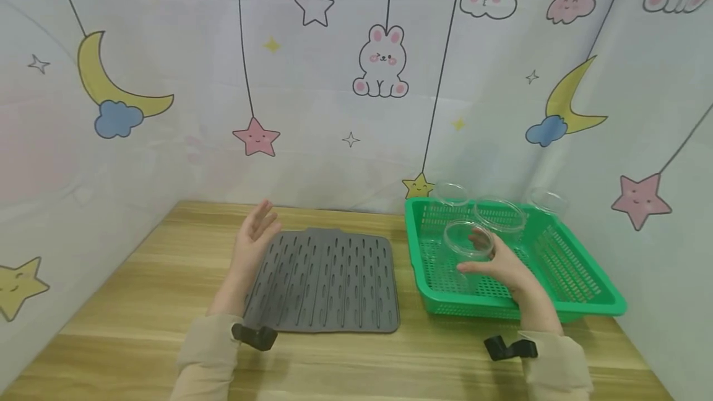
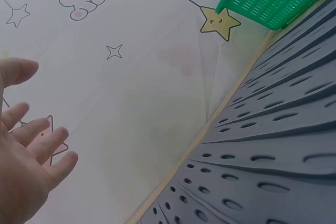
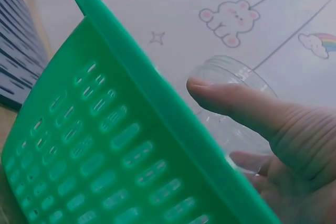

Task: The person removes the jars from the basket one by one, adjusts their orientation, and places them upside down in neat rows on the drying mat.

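R hand (image 1: 504, 263) grips clear round cup (image 1: 461, 244) in green rectangular perforated plastic basket (image 1: 473, 302); L hand (image 1: 255, 237) released, fingers loose, near grey flat slotted mat (image 1: 323, 283). Head view shows 3 more clear cups (image 1: 500, 215); R wrist cam shows basket's outer wall (image 3: 94, 129).

Behind the left hand (image 1: 254, 239) sits a creased beige sleeve (image 1: 207, 351) with an angular black bracket (image 1: 255, 336); behind the right hand (image 1: 504, 263), a matching beige cuff (image 1: 559, 361) and black mount (image 1: 509, 348).
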Available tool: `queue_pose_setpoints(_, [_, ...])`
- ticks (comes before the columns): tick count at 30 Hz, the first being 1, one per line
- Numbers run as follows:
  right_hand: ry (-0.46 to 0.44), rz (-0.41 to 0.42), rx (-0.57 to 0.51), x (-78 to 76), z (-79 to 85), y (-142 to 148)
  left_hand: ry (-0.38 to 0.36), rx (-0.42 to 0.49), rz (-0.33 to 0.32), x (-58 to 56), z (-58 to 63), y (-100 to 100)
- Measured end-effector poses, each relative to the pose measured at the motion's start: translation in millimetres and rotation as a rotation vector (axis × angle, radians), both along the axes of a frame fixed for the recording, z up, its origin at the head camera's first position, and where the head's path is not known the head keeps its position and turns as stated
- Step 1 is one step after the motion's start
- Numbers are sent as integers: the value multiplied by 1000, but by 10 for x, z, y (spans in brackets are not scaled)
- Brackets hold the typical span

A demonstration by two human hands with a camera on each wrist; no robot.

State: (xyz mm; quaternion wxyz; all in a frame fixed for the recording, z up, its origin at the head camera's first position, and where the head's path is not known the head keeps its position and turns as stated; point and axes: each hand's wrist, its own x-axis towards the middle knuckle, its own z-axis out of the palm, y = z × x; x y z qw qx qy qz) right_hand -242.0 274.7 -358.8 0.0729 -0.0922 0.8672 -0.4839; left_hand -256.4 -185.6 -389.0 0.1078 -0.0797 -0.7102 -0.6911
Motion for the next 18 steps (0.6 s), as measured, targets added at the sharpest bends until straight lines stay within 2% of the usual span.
queue_pose_setpoints(8, [45,-88,-6,132,265,-92,-8,-3,-8,-21,-13,12])
queue_pose_setpoints(14, [127,-148,-60,160,441,-157,-48,-13,-11,-23,-12,11])
queue_pose_setpoints(18, [201,-216,-117,175,521,-228,-63,-6,-24,-14,10,9])
